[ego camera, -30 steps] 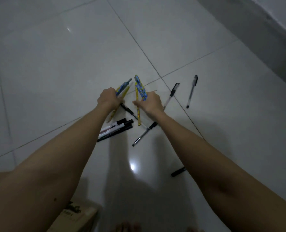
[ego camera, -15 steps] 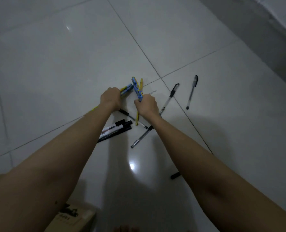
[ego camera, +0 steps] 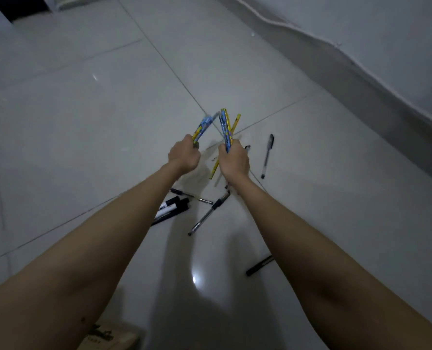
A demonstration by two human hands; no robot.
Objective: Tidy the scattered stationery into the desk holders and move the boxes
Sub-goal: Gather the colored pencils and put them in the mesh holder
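My left hand (ego camera: 184, 156) grips blue and yellow patterned pencils (ego camera: 204, 127) that stick up to the right. My right hand (ego camera: 234, 160) grips another bunch of blue and yellow pencils (ego camera: 225, 127), with one yellow pencil (ego camera: 213, 170) reaching down below the fist. Both hands are raised above the tiled floor, close together. Beneath them lie black and white markers (ego camera: 172, 209), a clear gel pen (ego camera: 208, 214), a thin black pen (ego camera: 205, 200), a gel pen (ego camera: 267, 155) to the right, and a black pen (ego camera: 259, 266) partly hidden by my right forearm.
A cardboard box (ego camera: 109, 337) corner shows at the bottom left under my left arm. A wall with a grey skirting (ego camera: 361, 72) runs along the right. A dark opening (ego camera: 25, 3) sits at the top left. Pale floor tiles (ego camera: 83, 109) spread all around.
Both hands have lifted off the floor with their pencils, which now point upward. The view has tilted up, showing more wall and floor.
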